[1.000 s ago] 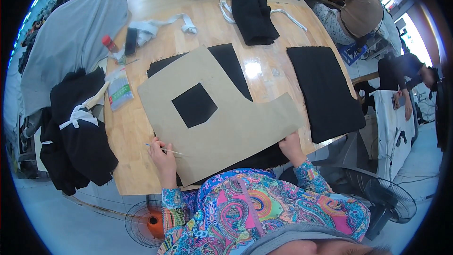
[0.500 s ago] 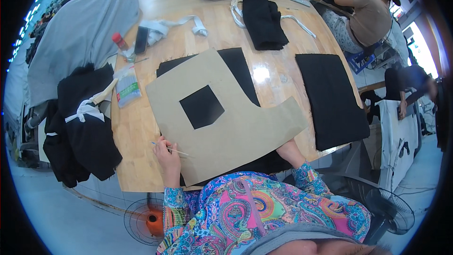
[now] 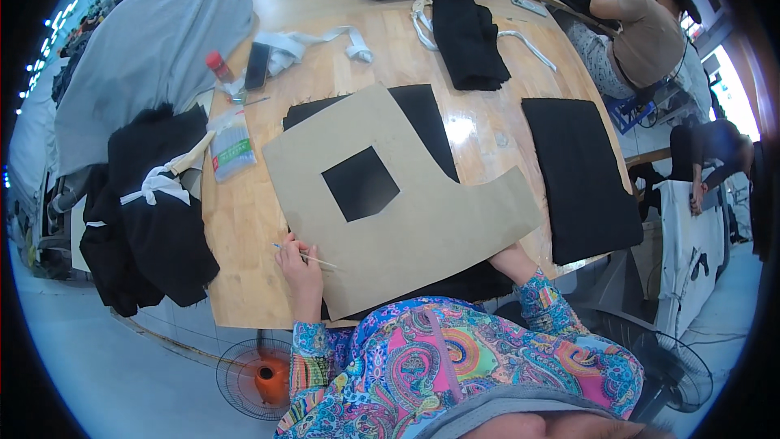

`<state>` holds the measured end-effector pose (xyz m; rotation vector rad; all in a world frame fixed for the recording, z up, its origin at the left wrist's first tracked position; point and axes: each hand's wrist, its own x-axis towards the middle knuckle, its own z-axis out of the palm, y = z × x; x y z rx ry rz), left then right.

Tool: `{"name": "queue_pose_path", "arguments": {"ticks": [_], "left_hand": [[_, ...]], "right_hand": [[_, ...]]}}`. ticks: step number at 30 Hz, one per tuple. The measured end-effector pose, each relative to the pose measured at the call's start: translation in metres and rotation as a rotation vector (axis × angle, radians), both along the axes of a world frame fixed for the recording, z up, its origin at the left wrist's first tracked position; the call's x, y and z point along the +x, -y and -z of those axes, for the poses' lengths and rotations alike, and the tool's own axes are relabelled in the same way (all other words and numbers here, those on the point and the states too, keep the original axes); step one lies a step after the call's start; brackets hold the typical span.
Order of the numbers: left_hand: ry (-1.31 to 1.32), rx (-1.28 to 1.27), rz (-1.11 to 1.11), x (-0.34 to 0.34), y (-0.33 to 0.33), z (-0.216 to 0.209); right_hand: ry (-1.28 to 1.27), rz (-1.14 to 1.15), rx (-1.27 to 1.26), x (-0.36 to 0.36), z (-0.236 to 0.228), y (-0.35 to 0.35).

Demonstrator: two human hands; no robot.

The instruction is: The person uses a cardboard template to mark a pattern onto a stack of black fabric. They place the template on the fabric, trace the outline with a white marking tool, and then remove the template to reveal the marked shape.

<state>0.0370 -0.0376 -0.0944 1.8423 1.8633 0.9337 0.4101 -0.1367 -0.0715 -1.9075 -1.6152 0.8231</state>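
Note:
A large tan cardboard pattern with a five-sided cutout lies tilted over black fabric pieces on the table in front of me. Black cloth shows through the cutout. My left hand is at the pattern's lower left edge, its fingers closed on a thin pale stick with a blue end that lies across the cardboard. At the pattern's lower right edge is my right hand; its fingers go under the cardboard and are hidden.
A folded stack of black fabric lies to the right on the wooden table. Tied black bundles are at the left, near a plastic packet, a red-capped bottle and a phone. A co-worker sits far right.
The whole view has shifted slightly, so the table and its things appear a little further right. Both hands keep their places at the cardboard pattern.

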Motion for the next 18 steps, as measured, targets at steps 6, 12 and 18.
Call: {"name": "queue_pose_path", "arguments": {"ticks": [6,12,18], "left_hand": [[-0.011,-0.001,0.012,0.001,-0.001,0.002],[-0.027,0.038,0.006,-0.004,0.001,0.009],[-0.137,0.211,0.086,0.021,0.006,-0.019]], "right_hand": [[0.117,-0.025,-0.033,0.011,0.005,0.001],[-0.011,0.009,-0.102,-0.003,-0.016,-0.006],[0.273,-0.114,0.038,0.018,0.015,-0.002]]}}
